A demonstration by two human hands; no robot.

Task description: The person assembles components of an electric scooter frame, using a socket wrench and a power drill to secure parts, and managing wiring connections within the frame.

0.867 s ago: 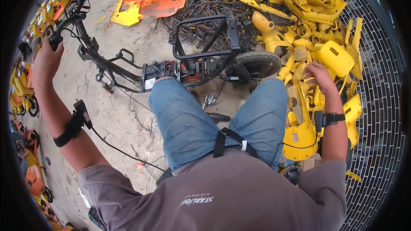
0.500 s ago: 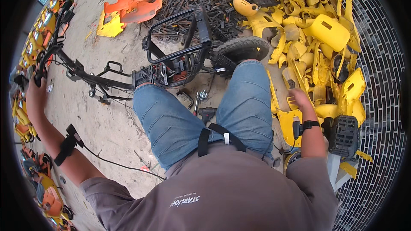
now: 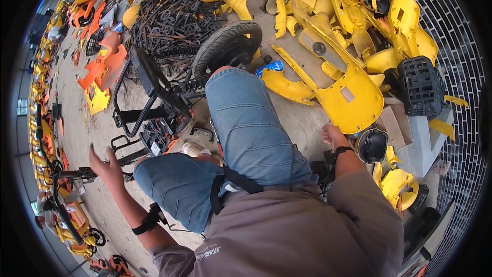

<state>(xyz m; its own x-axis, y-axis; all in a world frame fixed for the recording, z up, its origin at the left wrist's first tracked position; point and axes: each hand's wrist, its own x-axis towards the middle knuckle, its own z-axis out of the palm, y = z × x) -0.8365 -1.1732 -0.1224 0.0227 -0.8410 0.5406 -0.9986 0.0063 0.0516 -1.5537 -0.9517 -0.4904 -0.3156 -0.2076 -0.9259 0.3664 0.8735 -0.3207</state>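
My left hand (image 3: 106, 169), fingers spread, is empty beside the stripped scooter frame (image 3: 128, 115), close to its steering column. That black frame rests tilted on the floor in front of me and to the left. Its rear wheel (image 3: 228, 46) lies just beyond my raised knee, and its handlebar (image 3: 56, 200) reaches to the far left. Low on my right, my right hand (image 3: 333, 136) hangs with fingers curled and nothing visible in them. It is near the lower edge of a large yellow body panel (image 3: 351, 102), apparently not gripping it.
A heap of dark metal parts (image 3: 169, 25) lies beyond the wheel. Yellow panels (image 3: 318, 7) are piled at the right, next to a black plastic crate (image 3: 421, 86) by the brick wall (image 3: 464, 123). Orange panels (image 3: 105, 64) lie at the far left. A blue can (image 3: 270, 67) is on the floor.
My left hand has let go of the handlebar and drawn back toward me. The view has swung to the right, and my knees have shifted. My right hand's fingers have curled in.
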